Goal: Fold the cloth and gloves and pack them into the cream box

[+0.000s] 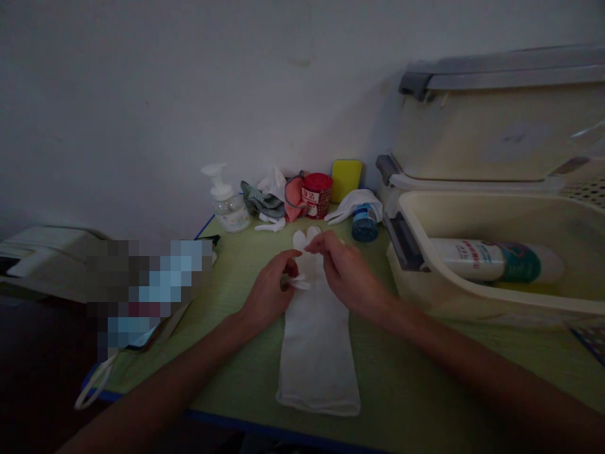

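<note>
A long white glove [316, 340] lies flat on the green table [416, 372], cuff toward me and fingers pointing away. My left hand [271, 291] rests on the glove's left side and pinches its thumb between fingertips. My right hand [345, 268] hovers over the glove's finger end, its fingers curled and pinching at one of the glove fingers. Both forearms reach in from the bottom of the view.
At the back stand a pump bottle [227, 203], crumpled cloths [265, 200], a red tin [316, 195], a yellow sponge [346, 178] and a blue-capped bottle [364, 222]. A beige plastic bin [477, 296] holding a tube sits right. A face mask [137, 328] lies left.
</note>
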A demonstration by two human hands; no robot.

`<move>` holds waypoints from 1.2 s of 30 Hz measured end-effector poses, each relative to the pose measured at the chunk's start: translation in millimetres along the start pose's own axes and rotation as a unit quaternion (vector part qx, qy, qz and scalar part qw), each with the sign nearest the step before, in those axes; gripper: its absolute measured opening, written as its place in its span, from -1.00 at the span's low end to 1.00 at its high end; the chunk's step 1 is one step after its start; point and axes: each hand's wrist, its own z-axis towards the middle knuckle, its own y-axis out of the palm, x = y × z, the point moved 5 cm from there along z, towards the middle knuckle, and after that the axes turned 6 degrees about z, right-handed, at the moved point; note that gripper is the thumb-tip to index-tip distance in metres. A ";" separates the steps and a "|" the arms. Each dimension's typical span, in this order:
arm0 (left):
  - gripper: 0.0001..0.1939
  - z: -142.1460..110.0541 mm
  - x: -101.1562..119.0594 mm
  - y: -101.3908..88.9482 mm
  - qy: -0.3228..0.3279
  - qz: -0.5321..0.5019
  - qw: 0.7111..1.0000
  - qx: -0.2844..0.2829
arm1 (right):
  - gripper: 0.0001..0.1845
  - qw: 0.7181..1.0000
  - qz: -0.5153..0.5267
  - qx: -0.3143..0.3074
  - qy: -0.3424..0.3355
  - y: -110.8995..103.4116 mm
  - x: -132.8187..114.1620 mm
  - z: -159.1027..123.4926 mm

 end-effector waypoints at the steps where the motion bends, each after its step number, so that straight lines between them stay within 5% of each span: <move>1: -0.46 0.0 0.0 0.4 0.000 0.000 1.000 -0.002 | -0.56 1.000 -0.024 0.000 0.017 6.2 6.0 13.9; 7: -0.46 0.1 -0.8 1.5 0.007 0.006 1.000 0.004 | -0.62 0.992 -0.122 -0.031 0.028 30.4 32.3 55.4; 18: -0.59 0.0 1.2 0.0 -0.017 0.036 0.999 0.014 | -0.81 0.972 -0.195 -0.124 -0.047 42.5 38.8 40.0; 28: -0.85 2.7 2.5 -17.3 -0.014 0.049 0.997 0.058 | -0.73 0.962 -0.240 -0.118 -0.058 44.0 33.9 37.2; 36: -0.84 -3.5 17.0 -16.0 0.046 0.053 0.997 -0.041 | -0.74 0.958 -0.256 -0.110 -0.062 44.2 34.3 35.8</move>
